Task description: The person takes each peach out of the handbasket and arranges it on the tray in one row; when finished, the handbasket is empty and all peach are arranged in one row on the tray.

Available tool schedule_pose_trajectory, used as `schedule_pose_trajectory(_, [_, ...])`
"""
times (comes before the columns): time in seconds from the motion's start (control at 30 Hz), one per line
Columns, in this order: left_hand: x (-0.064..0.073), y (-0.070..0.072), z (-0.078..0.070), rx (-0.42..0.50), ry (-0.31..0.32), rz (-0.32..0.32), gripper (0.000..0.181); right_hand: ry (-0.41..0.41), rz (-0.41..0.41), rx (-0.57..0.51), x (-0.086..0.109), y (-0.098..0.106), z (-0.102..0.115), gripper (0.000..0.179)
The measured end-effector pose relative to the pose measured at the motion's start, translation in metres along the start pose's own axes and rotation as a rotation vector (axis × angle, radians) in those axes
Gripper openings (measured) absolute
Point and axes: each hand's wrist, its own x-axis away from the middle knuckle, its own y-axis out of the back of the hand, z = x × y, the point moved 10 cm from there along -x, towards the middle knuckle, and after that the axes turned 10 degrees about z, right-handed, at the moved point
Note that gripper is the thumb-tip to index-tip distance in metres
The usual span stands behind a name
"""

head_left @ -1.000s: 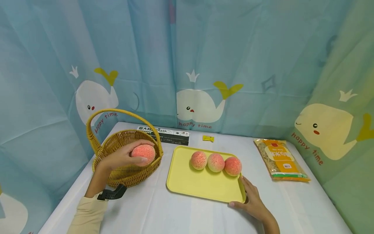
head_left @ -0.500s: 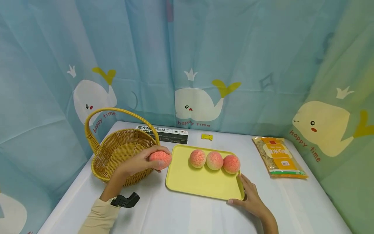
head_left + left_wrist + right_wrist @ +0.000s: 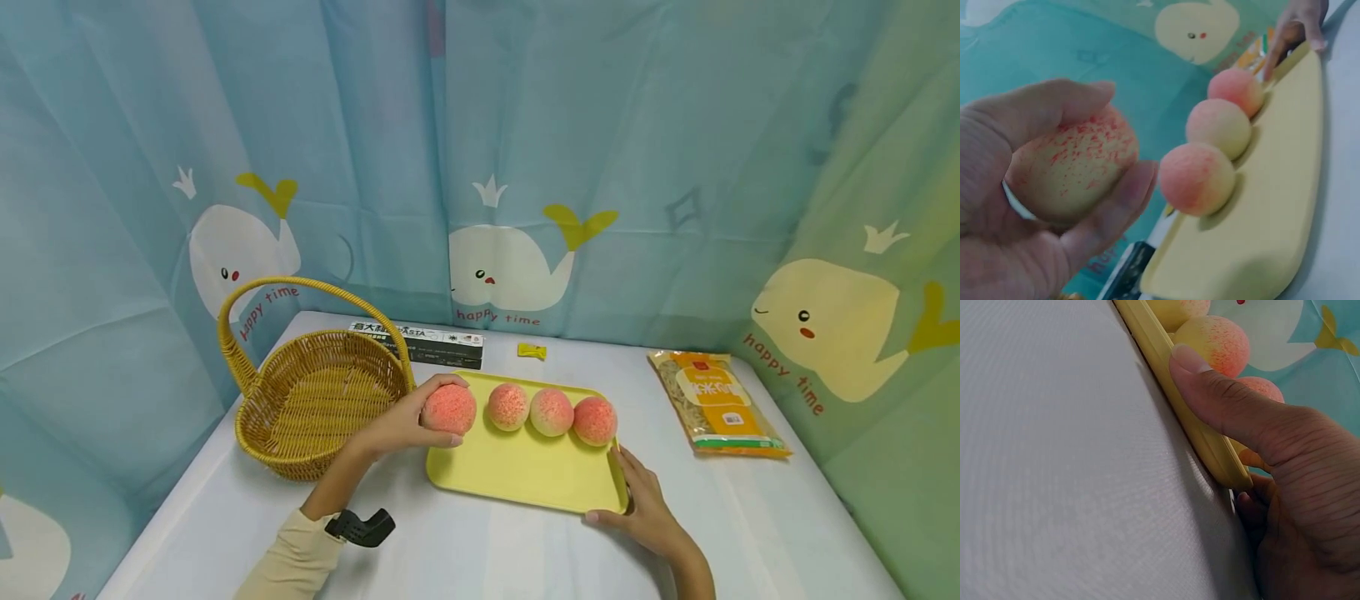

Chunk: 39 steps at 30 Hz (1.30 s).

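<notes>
A pink-red peach point(image 3: 449, 410) is gripped between the thumb and fingers of my left hand point(image 3: 408, 423), over the left end of the yellow tray point(image 3: 517, 475). In the left wrist view the held peach point(image 3: 1072, 165) shows a pale speckled side. Three more peaches lie in a row on the tray: a left one point(image 3: 507, 407), a middle one point(image 3: 551, 412) and a right one point(image 3: 595, 421). My right hand point(image 3: 643, 510) holds the tray's near right corner. Its thumb point(image 3: 1216, 394) lies on the rim, with the other fingers curled along the adjoining side.
Left of the tray stands a wicker basket point(image 3: 322, 408) with a tall arched handle. Behind are a dark pasta box point(image 3: 442, 348) and a small yellow packet point(image 3: 532, 351). An orange-and-clear food bag point(image 3: 716, 404) lies at the right. Printed curtains point(image 3: 637, 125) enclose the table.
My left hand has carried the peach rightward, from over the basket to the tray's left end. The right hand keeps its hold on the tray corner.
</notes>
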Motion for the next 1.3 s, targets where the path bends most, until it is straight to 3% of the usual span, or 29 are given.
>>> schedule_pose_trajectory(0.37, [-0.027,0.000,0.028,-0.112,0.149,-0.199,0.079,0.004,-0.013,-0.010,0.001,0.002,0.000,0.110])
schedule_pose_trajectory(0.57, [-0.029,-0.001,0.053,-0.101,0.235,-0.323,0.077,0.016,-0.008,-0.018,0.001,-0.001,-0.001,0.111])
schedule_pose_trajectory(0.7, [-0.031,0.000,0.063,-0.143,0.239,-0.393,0.079,0.000,0.001,-0.023,0.002,-0.002,-0.002,0.110])
schedule_pose_trajectory(0.9, [-0.035,0.004,0.067,-0.241,0.247,-0.484,0.079,-0.013,0.004,-0.018,0.000,-0.002,-0.003,0.111])
schedule_pose_trajectory(1.3, [-0.048,0.009,0.076,-0.349,0.288,-0.586,0.080,0.008,-0.013,-0.010,0.000,0.000,-0.001,0.110])
